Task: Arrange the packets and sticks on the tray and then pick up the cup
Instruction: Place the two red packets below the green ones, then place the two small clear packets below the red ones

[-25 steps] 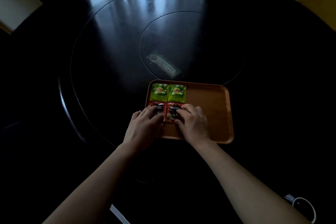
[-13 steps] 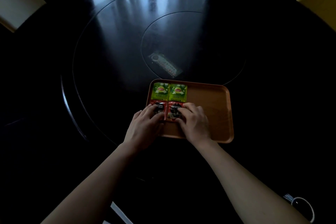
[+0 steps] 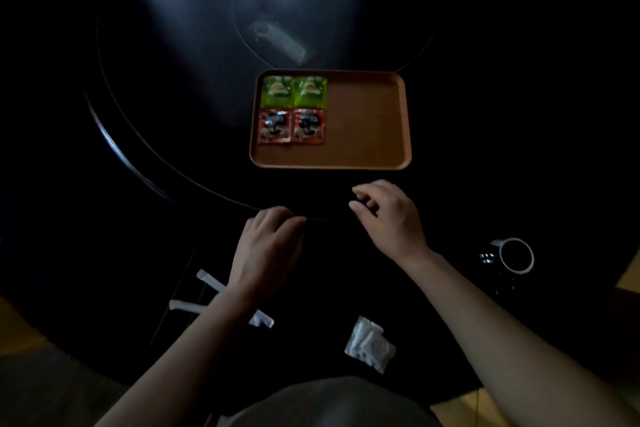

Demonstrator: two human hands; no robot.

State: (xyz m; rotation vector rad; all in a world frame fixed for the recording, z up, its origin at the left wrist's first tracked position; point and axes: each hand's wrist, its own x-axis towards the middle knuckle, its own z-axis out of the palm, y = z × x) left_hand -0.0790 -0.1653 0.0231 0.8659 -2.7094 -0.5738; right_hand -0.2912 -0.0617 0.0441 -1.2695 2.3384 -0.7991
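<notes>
Your left hand [image 3: 266,246] and right hand [image 3: 388,215] hung over the dark round table [image 3: 173,80] just short of the tray [image 3: 367,128], fingers loosely curled, holding nothing. At the tray's left end lay two green tea packets [image 3: 277,91] above two red coffee packets [image 3: 273,125]. The cup [image 3: 516,255] stood to your right. A white sachet [image 3: 369,343] and white sticks [image 3: 207,282] lay nearest you, and your left forearm crossed the sticks.

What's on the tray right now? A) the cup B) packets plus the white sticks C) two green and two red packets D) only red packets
C: two green packets sit behind two red packets in the left half of the tray; the white sticks and the cup are outside it.
</notes>
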